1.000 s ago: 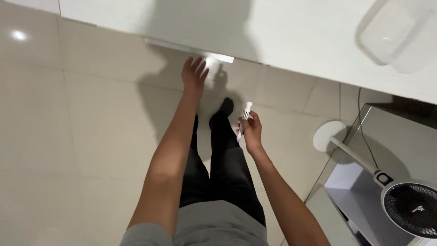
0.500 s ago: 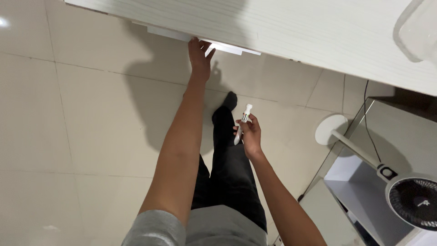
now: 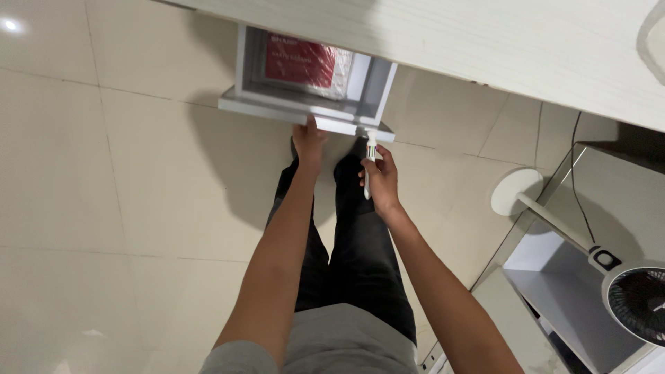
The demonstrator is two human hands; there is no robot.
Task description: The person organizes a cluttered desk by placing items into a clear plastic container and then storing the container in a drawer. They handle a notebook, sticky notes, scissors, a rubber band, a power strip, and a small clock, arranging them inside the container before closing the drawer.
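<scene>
A white drawer [image 3: 305,114] under the white desk [image 3: 485,41] stands pulled out toward me. My left hand [image 3: 309,142] grips the underside of its front panel. Inside the drawer lies a red packet in clear wrap [image 3: 301,64]. My right hand [image 3: 379,179] holds a white multi-colour pen [image 3: 370,163] upright, its tip just below the drawer front's right end.
A white pedestal fan [image 3: 623,287] with a round base [image 3: 516,190] stands to the right, beside a white shelf unit [image 3: 554,277]. A black cable [image 3: 575,180] runs down behind it. Glossy beige tiles cover the floor. My legs in black trousers are below the drawer.
My left hand reached the drawer front and pulled it out, showing the red packet. My right hand rose with the pen toward the drawer front.
</scene>
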